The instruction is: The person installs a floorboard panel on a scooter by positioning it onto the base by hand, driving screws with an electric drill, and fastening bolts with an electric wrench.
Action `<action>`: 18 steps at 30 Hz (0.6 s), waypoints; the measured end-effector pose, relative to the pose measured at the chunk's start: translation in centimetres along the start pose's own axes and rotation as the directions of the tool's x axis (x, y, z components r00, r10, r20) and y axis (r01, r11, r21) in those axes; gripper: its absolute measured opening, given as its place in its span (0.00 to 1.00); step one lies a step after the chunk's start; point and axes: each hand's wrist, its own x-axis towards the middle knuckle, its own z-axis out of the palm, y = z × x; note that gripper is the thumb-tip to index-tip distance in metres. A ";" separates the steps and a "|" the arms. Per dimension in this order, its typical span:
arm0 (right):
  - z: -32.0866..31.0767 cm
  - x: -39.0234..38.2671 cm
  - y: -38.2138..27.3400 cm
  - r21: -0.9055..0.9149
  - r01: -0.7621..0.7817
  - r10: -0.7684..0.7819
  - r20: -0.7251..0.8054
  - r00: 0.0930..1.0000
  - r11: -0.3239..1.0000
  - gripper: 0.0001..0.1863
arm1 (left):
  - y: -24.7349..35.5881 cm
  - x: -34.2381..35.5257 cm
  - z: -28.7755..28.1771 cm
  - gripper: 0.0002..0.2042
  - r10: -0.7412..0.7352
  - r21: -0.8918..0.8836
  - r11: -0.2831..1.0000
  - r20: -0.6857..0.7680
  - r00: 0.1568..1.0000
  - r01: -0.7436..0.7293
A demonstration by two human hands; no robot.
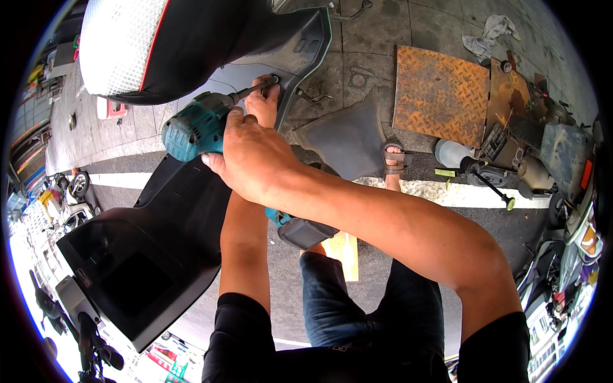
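Observation:
My right hand (246,143) is wrapped round the handle of a teal and black cordless drill (195,127). Below the right forearm shows its dark battery pack (306,233). From the drill's nose a long driver bit (246,91) slants toward the grey floorboard (281,57) of a scooter. My left hand (262,105) is at the floorboard's edge, its fingers closed about the bit's far end. Whether a screw sits at the tip is too small to tell. The scooter's black seat (204,45) with a silver textured panel rises at the upper left.
A black scooter body section (147,255) stands at the lower left. A grey rubber mat (348,137) lies by my sandalled foot (394,159). Rightward are a rusty metal plate (440,96), a rag (491,37) and a heap of parts (511,163). Wood (345,255) shows near my legs.

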 end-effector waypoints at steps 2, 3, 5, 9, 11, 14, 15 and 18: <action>-0.4 -0.1 -0.1 0.009 -0.056 0.056 0.025 0.998 0.998 0.37 | 0.2 0.0 0.2 0.14 -0.016 0.003 1.000 0.006 1.000 0.016; -0.3 0.0 0.1 0.008 -0.058 0.058 0.023 0.998 0.998 0.37 | 0.3 0.0 0.3 0.14 -0.031 0.006 1.000 0.012 0.999 0.031; -0.4 0.2 0.3 0.036 -0.033 0.034 -0.008 0.999 0.999 0.38 | 0.2 0.2 0.7 0.14 -0.012 0.048 0.999 0.018 1.000 0.011; 0.1 0.1 -1.2 0.122 -0.108 0.090 0.140 0.986 0.987 0.37 | -7.3 0.2 -2.1 0.14 0.085 0.035 0.996 -0.013 0.996 -0.085; 0.4 -0.1 0.1 -0.045 -0.008 0.004 -0.098 0.995 0.999 0.36 | -7.2 0.4 -0.7 0.14 0.165 -0.020 0.986 0.008 0.986 -0.165; -1.5 0.7 1.5 0.162 -0.135 0.131 0.034 0.991 0.977 0.35 | -0.7 0.1 1.6 0.13 0.039 0.069 0.997 0.035 0.999 -0.041; -0.8 0.6 0.1 0.178 -0.105 0.096 0.060 0.994 0.978 0.35 | -4.2 0.1 -0.5 0.14 0.085 0.028 0.996 0.007 0.996 -0.085; 0.9 1.0 0.3 0.081 -0.029 0.029 0.000 1.000 0.996 0.36 | -4.6 -0.4 -1.8 0.16 0.044 -0.143 0.989 0.002 0.999 -0.043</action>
